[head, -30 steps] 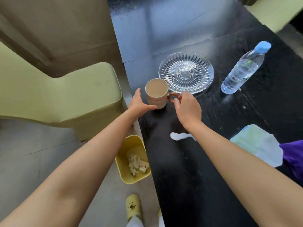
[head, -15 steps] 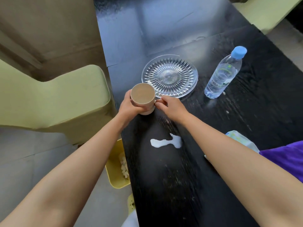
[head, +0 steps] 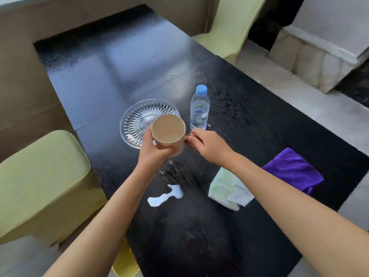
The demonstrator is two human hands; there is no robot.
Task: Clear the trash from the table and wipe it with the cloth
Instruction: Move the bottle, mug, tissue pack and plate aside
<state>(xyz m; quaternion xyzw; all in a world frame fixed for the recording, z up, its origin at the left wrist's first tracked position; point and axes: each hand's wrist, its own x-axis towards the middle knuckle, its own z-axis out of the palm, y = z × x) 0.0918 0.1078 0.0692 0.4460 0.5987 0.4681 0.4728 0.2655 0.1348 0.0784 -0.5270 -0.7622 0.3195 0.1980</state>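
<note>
Head view: tan round ceramic mug [head: 168, 130], rim blurred.
Left hand [head: 153, 150]: wrapped round it.
Right hand [head: 207, 145]: apparently pinching its handle.
Surface: glossy black wood-grain table [head: 249, 120].

Single view only; no second camera, so no shared coverage to report. The head-worn camera looks forward and steeply down along a black tabletop [head: 229, 226] from its near end. Both forearms enter from the bottom edge and the two hands sit near frame centre, close to the lens. Wide-angle bend is evident at the borders. The tabletop's far end lies toward the top; a green chair [head: 40, 182] occupies the left, pale floor [head: 299, 90] the right.
</note>
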